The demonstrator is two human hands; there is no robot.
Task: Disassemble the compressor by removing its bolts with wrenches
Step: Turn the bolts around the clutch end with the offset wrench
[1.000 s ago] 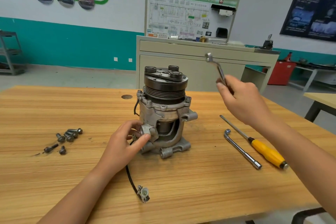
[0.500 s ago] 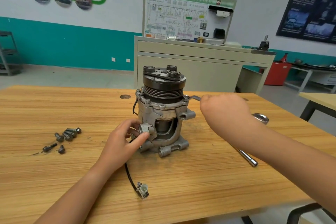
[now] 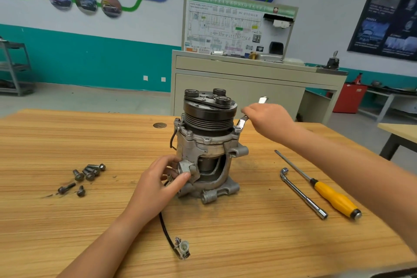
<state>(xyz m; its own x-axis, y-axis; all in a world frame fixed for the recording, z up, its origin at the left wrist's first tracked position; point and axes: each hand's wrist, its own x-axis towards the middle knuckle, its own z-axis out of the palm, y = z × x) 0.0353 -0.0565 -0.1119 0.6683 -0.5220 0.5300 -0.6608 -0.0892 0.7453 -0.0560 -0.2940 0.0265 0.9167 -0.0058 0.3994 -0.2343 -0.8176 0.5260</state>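
Observation:
The compressor (image 3: 209, 149) stands upright in the middle of the wooden table (image 3: 248, 244), black pulley on top, grey aluminium body below. My left hand (image 3: 162, 185) grips a lug low on its left side. My right hand (image 3: 268, 122) holds a silver wrench (image 3: 242, 123) at the compressor's upper right. The wrench's ring end sits on a bolt (image 3: 237, 129) of the top flange, and its other end pokes out above my hand. Several removed bolts (image 3: 84, 176) lie loose on the table to the left.
An L-shaped socket wrench (image 3: 302, 193) and a yellow-handled screwdriver (image 3: 334, 197) lie to the right of the compressor. The compressor's black cable with a plug (image 3: 182, 247) trails toward the table's near edge. A grey cabinet (image 3: 248, 81) stands behind the table.
My right hand brought the wrench down from mid-air onto the flange bolt, then swung the handle up and toward the far side. My left hand stayed on the compressor.

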